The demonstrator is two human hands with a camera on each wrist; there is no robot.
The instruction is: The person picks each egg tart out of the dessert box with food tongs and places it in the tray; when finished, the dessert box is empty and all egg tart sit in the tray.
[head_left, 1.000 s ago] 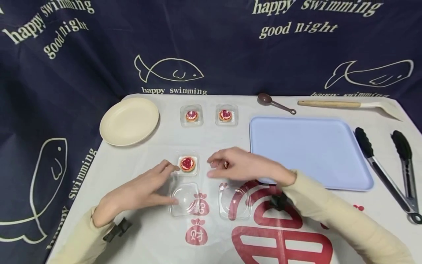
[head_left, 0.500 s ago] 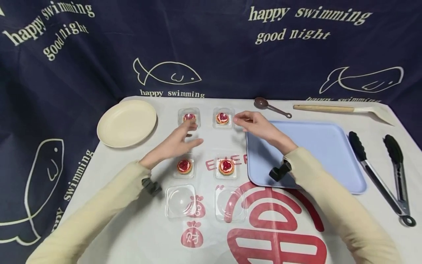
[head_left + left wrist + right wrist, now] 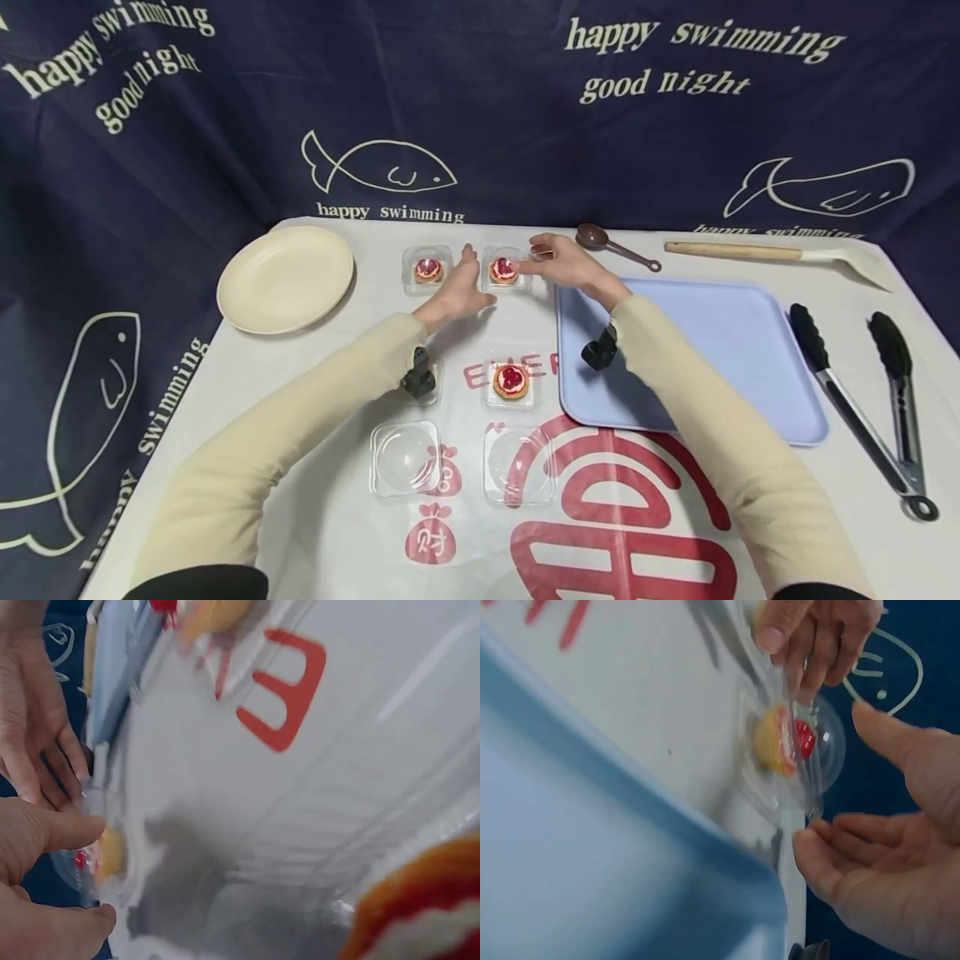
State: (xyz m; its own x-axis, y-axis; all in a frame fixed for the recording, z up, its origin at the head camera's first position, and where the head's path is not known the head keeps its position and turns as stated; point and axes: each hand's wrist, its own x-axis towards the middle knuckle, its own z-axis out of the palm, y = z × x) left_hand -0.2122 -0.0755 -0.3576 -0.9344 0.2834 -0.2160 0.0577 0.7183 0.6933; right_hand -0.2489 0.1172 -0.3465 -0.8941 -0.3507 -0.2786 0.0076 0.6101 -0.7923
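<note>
At the back of the table, a clear plastic box [image 3: 519, 283] holds a tart [image 3: 502, 270] with red topping. My left hand [image 3: 454, 292] reaches to its left side, fingers extended and thumb apart. On the other side is my right hand [image 3: 568, 265], its thumb and fingers spread beside the domed lid. In the right wrist view the lidded box [image 3: 759, 787] stands between both hands; whether the fingertips touch it is hard to tell. Another boxed tart [image 3: 427, 268] sits left of my left hand. A tart [image 3: 511, 381] rests in a clear base nearer me; another box is partly hidden by my left wrist.
Two clear lids, a left lid [image 3: 405, 460] and a right lid [image 3: 520, 465], lie nearest me. A cream plate [image 3: 285, 279] stands at left. Right are a blue tray [image 3: 697, 358], tongs [image 3: 862, 425], a brown spoon [image 3: 600, 239] and a wooden-handled spatula [image 3: 750, 250].
Both hands have moved away from the nearer tarts toward the back. My left hand has passed the left rear box and now stands beside the right rear one, facing my right hand.
</note>
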